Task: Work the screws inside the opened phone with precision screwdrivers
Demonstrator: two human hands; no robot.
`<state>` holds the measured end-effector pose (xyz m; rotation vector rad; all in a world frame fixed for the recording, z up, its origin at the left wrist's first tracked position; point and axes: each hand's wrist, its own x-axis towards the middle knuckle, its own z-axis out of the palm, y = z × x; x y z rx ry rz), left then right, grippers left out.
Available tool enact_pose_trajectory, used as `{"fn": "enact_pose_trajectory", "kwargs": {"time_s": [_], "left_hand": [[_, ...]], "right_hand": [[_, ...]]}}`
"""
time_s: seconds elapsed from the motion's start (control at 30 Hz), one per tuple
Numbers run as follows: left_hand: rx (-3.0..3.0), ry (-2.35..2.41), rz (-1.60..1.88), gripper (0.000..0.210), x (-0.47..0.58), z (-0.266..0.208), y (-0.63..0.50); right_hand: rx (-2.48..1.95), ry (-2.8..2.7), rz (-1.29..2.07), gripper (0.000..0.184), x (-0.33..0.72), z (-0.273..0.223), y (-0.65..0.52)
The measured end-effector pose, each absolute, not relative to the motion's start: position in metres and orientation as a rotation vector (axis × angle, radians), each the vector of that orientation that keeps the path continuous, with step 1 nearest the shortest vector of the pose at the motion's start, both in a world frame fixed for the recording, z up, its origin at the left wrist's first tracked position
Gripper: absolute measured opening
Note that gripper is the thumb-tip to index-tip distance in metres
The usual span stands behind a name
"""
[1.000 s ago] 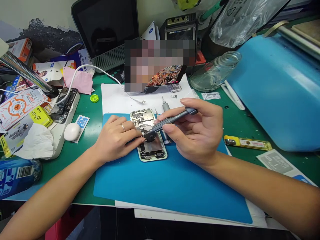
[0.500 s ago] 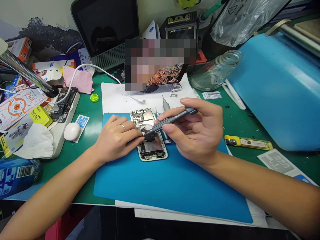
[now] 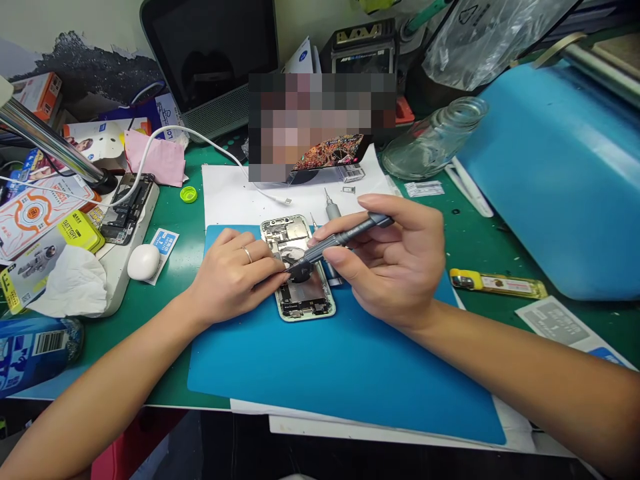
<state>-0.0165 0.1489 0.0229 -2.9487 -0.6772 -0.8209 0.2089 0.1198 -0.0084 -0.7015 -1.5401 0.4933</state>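
Note:
An opened smartphone (image 3: 305, 303) lies on the blue mat, its inner parts showing. My right hand (image 3: 400, 260) holds a grey precision screwdriver (image 3: 330, 247) at a slant, with the index finger resting near its cap. The driver's tip points down-left over the phone's left edge. My left hand (image 3: 240, 273), a ring on one finger, lies across that edge. Its thumb and index fingertip are pinched together at the driver's tip; what is between them is too small or hidden to make out. A dark round part sits on the phone under the driver.
Two more screwdrivers (image 3: 332, 207) lie behind the phone on the blue mat (image 3: 350, 373) and white paper. A white cable (image 3: 220, 147) arches over from the left. The glass jar (image 3: 430, 143), yellow cutter (image 3: 497, 283) and white earbud case (image 3: 144, 262) stand around the mat.

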Motion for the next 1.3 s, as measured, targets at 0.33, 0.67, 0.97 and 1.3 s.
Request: {"fn": "enact_pose_trajectory", "kwargs": {"time_s": [0.33, 0.67, 0.97, 1.3], "left_hand": [[-2.909, -0.67, -0.821, 0.02, -0.0162, 0.0233, 0.148], [-2.934, -0.705, -0.809, 0.02, -0.0156, 0.0225, 0.1479], [-2.973, -0.754, -0.807, 0.02, -0.0158, 0.0222, 0.1476], [-2.987, -0.767, -0.74, 0.021, -0.0161, 0.0214, 0.1474]], "right_hand": [[-0.7, -1.529, 0.518, 0.054, 0.2094, -0.0084, 0.1194], [-0.693, -1.513, 0.525, 0.057, 0.2087, -0.009, 0.1193], [-0.695, -1.519, 0.488, 0.057, 0.2083, -0.0083, 0.1201], [-0.729, -1.527, 0.51, 0.056, 0.2102, -0.0126, 0.1203]]}}
